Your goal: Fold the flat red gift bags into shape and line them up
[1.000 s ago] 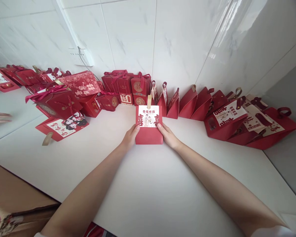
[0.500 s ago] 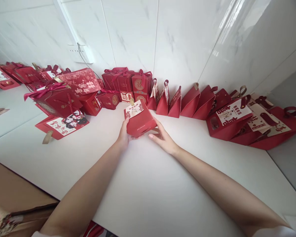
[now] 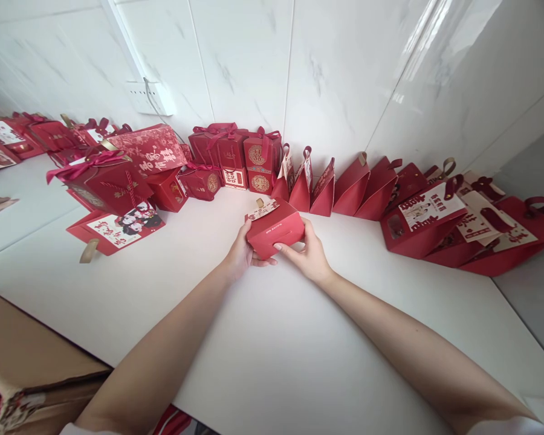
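Both hands grip one small red box [image 3: 275, 227] above the white counter [image 3: 272, 350]: left hand [image 3: 241, 257] curls its fingers around the box's left edge, right hand [image 3: 306, 254] pinches its right lower edge. Bare counter lies nearer than the fingers; a row of red gift bags [image 3: 344, 190] stands just beyond them.

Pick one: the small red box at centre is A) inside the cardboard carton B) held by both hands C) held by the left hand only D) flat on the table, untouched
B: the left hand and right hand grip opposite sides of the small red box, tilted above the white table.
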Tool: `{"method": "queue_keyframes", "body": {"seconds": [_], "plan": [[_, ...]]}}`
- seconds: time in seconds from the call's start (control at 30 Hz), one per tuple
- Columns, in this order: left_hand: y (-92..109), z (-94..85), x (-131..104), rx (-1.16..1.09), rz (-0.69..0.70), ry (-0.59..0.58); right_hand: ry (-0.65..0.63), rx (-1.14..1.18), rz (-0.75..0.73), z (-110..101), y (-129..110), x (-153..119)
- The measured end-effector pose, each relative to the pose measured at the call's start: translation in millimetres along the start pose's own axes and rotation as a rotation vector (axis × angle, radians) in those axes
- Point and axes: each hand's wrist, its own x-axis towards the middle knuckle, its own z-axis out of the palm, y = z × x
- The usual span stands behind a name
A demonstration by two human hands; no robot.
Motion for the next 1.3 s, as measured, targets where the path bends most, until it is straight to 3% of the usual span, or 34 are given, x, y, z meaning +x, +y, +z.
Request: {"method": "queue_keyframes", "body": {"seconds": [0.27, 0.4, 0.47, 0.57, 0.63, 0.7, 0.87, 1.13, 1.3], "plan": [[-1.1, -1.3, 1.3, 0.023, 0.002, -0.048, 0.03, -0.009, 0.021, -0.7, 2.8, 0.9], [1.7, -3.1, 0.3, 0.075, 0.121, -0.107, -0.005, 0.047, -0.01, -2.0, 1.1, 0.6], [2.0, -3.5, -0.7, 0.134, 0.281, -0.055, -0.041, 0.146, 0.006, -2.2, 1.0, 1.0], [0.8, -4.9, -3.3, 0.271, 0.532, 0.164, -0.031, 0.318, 0.155, -1.6, 4.0, 2.1], [0.2, -6.9, -5.8, 0.363, 0.618, 0.275, -0.013, 0.371, 0.269, -1.3, 6.7, 2.7], [0.7, -9.3, -8.2, 0.457, 0.655, 0.278, -0.029, 0.388, 0.315, -1.3, 7.8, 3.2], [0.5, -14.4, -6.9, 0.558, 0.647, 0.132, -0.11, 0.397, 0.31, -2.0, 2.8, 4.3], [-8.1, -18.9, 3.7, 0.565, 0.591, 0.053, -0.055, 0.407, 0.268, -3.0, 4.1, 7.5], [-6.9, -14.4, 4.5, 0.333, 0.534, 0.071, -0.035, 0.355, 0.273, -2.4, 8.0, 5.1]]}}
